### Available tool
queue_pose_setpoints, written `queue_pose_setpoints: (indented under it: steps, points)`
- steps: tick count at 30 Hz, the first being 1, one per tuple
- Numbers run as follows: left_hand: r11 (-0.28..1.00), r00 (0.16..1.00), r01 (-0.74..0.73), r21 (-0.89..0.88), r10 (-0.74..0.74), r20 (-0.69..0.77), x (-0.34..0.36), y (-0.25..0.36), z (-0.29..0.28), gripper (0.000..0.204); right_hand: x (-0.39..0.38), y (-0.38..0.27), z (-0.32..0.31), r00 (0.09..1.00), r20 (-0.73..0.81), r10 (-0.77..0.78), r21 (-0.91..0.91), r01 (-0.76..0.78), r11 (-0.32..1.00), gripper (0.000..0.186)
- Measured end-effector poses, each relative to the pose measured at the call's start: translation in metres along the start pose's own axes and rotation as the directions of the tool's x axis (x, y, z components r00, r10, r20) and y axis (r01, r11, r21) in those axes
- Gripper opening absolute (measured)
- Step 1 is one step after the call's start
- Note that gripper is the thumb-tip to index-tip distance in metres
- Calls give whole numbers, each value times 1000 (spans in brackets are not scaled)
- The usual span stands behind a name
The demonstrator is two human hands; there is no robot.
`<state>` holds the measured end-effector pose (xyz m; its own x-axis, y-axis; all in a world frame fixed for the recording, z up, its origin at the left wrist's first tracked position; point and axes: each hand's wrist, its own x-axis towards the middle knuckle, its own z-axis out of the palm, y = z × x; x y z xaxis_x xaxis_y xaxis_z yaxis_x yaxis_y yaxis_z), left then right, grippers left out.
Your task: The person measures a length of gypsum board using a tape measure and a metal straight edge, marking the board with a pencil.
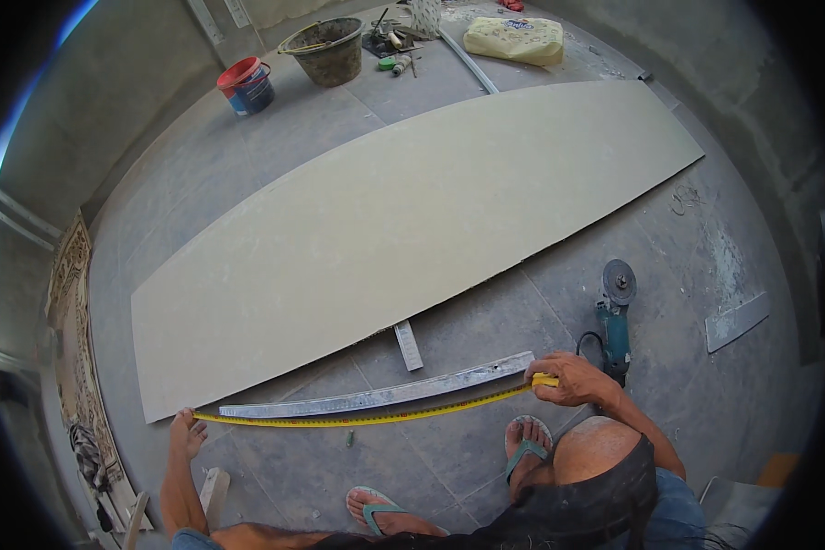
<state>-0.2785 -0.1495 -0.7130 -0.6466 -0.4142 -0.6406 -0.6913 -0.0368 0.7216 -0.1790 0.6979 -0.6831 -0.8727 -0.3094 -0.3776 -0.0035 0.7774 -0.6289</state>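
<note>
A yellow tape measure [357, 422] is drawn out low over the floor, its blade bowing toward me. My right hand [573, 379] is closed around its yellow case. At the other end, by the board's near left corner, my left hand [189, 434] pinches the tip of the blade. Just beyond the blade lies a metal profile strip [385, 394], roughly alongside it. A large pale board [412, 229] stretches across the floor behind both. From under its near edge a short metal profile piece [409, 346] sticks out.
An angle grinder [615, 321] lies beyond my right hand. To the right is a flat grey strip [737, 321]. Behind the board stand a red-rimmed bucket [247, 87], a dark tub [328, 57] and a pale yellow bag [513, 41]. A small green object [349, 438] lies near my feet.
</note>
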Motion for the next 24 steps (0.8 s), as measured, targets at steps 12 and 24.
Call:
queue_pose_setpoints:
  steps: [12,24]
  points:
    - [992,998,-64,-106,63,-13,13,16,2,33,-4,5,16,999,-26,-34,147,37,988,33]
    - [995,982,-95,10,95,-164,24,20,8,40,-10,2,21,1000,8,-21,191,19,981,32]
